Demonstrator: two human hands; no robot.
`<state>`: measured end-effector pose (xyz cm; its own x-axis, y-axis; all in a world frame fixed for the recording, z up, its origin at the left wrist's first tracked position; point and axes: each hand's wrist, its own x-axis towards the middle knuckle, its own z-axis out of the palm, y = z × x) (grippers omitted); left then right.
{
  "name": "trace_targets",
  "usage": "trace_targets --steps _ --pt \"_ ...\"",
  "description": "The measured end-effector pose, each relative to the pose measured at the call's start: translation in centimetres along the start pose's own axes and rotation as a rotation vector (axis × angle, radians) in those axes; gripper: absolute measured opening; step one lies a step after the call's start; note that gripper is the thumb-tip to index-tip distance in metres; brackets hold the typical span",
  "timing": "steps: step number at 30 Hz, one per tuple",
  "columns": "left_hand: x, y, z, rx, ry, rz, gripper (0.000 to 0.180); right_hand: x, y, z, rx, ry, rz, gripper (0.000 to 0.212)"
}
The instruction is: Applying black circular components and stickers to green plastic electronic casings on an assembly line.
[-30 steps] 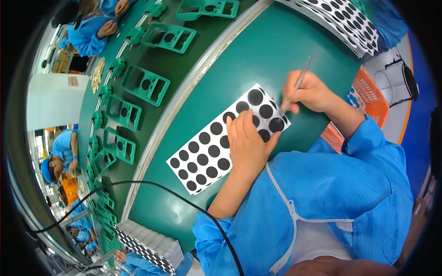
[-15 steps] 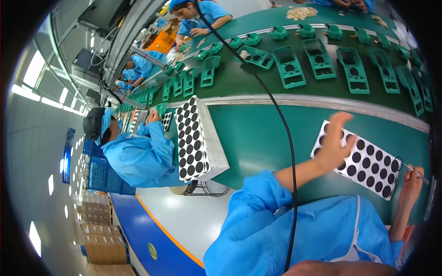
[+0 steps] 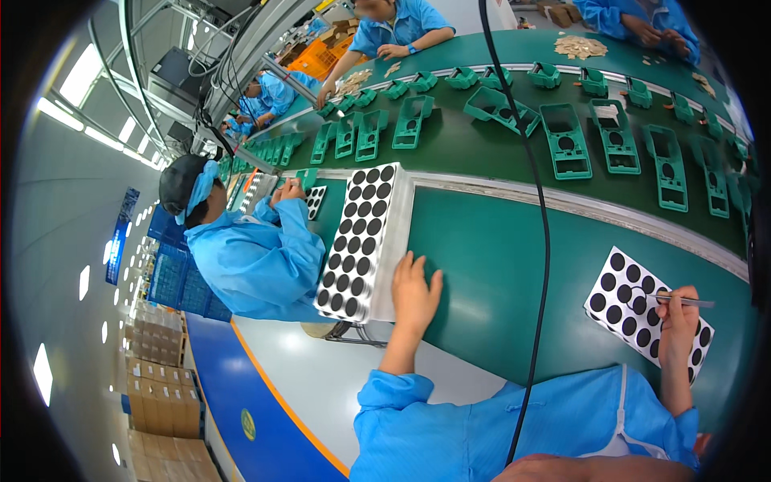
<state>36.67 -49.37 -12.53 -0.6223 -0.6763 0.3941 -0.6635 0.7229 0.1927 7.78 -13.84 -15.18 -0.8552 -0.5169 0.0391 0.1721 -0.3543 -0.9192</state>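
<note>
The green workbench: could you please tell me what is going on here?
A person's right hand holds metal tweezers over a white sheet with black dots on the workbench. The left hand is at the side of a tall stack of similar sheets; contact is hard to tell. Beyond, green plastic frames lie on a dark belt. A co-worker in blue is past the stack.

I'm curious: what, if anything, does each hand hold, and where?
Right hand: tweezers, pinched along the middle by the fingers. Left hand: beside the paper stack; any hold cannot be told.
</note>
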Motion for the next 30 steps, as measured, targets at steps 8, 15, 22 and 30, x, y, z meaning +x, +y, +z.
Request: trace_targets --steps 8,15,22,30 --pt "5.0 1.3 0.9 -0.260 -0.077 0.092 0.048 0.9 1.8 -1.1 -0.011 0.058 -0.007 0.004" --pt "16.2 0.5 -1.3 0.465 -0.171 0.449 0.062 0.8 1.6 -1.6 0.029 0.166 0.050 0.004" --pt "24.8 -2.0 -0.3 0.381 -0.602 0.048 0.052 0.9 1.8 -0.5 -0.031 0.242 0.078 0.004" --pt "35.2 -10.7 10.2 0.345 -0.224 -0.737 0.046 1.1 1.9 0.0 -0.012 0.254 0.097 0.005"
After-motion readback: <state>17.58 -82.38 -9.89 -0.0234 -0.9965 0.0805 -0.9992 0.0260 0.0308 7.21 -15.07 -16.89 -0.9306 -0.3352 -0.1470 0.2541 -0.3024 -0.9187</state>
